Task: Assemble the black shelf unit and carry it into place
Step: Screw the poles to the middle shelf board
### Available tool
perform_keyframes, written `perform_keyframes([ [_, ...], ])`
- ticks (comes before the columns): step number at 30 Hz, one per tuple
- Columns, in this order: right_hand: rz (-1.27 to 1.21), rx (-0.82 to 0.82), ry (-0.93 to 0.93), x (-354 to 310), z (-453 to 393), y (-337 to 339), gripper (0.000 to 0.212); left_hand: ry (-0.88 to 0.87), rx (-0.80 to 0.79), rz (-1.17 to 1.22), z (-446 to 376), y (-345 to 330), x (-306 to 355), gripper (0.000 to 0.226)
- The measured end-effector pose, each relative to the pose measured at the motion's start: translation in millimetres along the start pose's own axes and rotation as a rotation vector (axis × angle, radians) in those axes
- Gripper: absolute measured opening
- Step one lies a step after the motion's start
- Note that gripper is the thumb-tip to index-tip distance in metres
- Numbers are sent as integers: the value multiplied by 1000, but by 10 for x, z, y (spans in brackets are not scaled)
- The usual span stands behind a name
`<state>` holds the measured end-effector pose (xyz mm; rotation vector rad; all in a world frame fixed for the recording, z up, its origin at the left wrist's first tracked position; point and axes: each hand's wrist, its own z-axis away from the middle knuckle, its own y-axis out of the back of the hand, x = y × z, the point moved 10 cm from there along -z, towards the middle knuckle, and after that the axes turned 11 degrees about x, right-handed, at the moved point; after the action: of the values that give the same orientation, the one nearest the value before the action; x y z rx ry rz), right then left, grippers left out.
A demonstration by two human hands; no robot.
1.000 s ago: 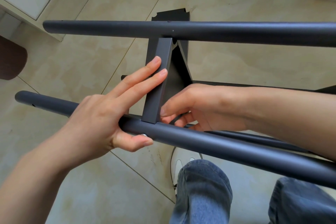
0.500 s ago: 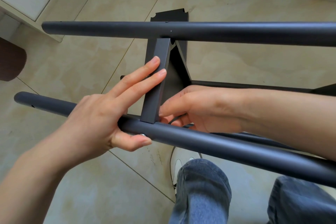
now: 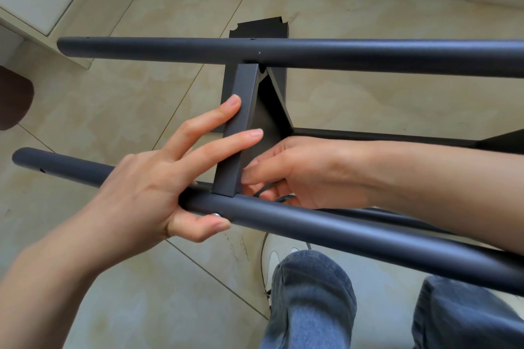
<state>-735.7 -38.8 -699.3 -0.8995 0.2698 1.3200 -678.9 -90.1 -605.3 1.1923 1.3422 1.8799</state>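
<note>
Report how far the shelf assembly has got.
Done: a flat crosspiece spans the far tube and near tube. In hand: left hand steadies that joint, thumb by a silver screw head; right hand works behind it. Left: remaining joints, standing it up, carrying.

Matt black metal tubes [image 3: 368, 56], glossy beige floor tiles [image 3: 368, 110], blue denim [image 3: 309, 300].
</note>
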Motion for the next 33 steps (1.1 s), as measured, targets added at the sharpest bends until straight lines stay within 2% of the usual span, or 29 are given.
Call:
perform_keyframes([
  [3, 16, 33, -22, 31, -15, 22, 23, 0, 6, 6, -3, 0, 4, 82],
  [7, -22, -19, -47, 11, 26, -9, 13, 5, 6, -3, -4, -8, -6, 82],
  [14, 81, 75, -35, 39, -14, 61, 28, 0, 18, 18, -8, 3, 3, 80],
  [18, 49, 49, -26, -4, 5, 66, 12, 5, 21, 22, -7, 2, -8, 80],
  [20, 59, 68, -15, -1, 1, 61, 11, 3, 22, 24, -6, 5, -8, 80],
  [25, 119, 145, -10, 0, 5, 120, 29, 0, 20, 27, -4, 2, -2, 79],
  [29, 76, 82, -1, -24, 26, 69, 13, 7, 22, 23, -3, 0, -16, 78],
  [33, 117, 124, 7, -16, 16, 89, 16, 3, 22, 24, -10, 0, -7, 79],
])
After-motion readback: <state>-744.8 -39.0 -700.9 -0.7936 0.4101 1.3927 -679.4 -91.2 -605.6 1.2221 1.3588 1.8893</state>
